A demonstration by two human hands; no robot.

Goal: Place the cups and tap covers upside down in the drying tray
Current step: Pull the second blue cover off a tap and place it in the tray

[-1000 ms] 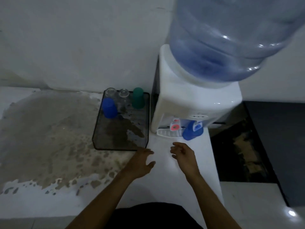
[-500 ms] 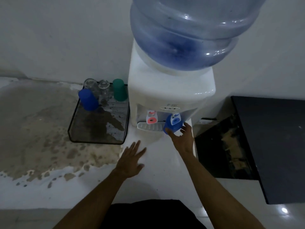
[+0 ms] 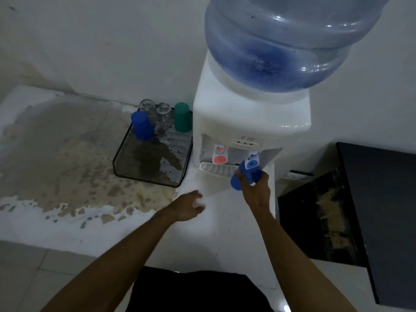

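My right hand [image 3: 256, 188] grips a blue cup [image 3: 244, 177] tilted just under the blue tap [image 3: 252, 162] of the white water dispenser [image 3: 249, 122]. The red tap [image 3: 219, 155] is to its left, above the white drip grille [image 3: 217, 169]. The dark mesh drying tray [image 3: 126, 167] sits left of the dispenser. At its back stand an upside-down blue cup [image 3: 141, 124], two clear glasses [image 3: 155, 113] and an upside-down green cup [image 3: 182, 117]. My left hand [image 3: 188, 206] rests on the white counter, fingers curled, holding nothing.
A large blue water bottle [image 3: 290, 39] sits on top of the dispenser. The counter [image 3: 56, 154] left of the tray is stained and worn. A black cabinet [image 3: 380, 199] stands to the right, with a dark gap beside the dispenser.
My right hand reached forward to the dispenser and closed around the blue cup under the blue tap. My left hand stayed on the counter and curled its fingers. The view shifted.
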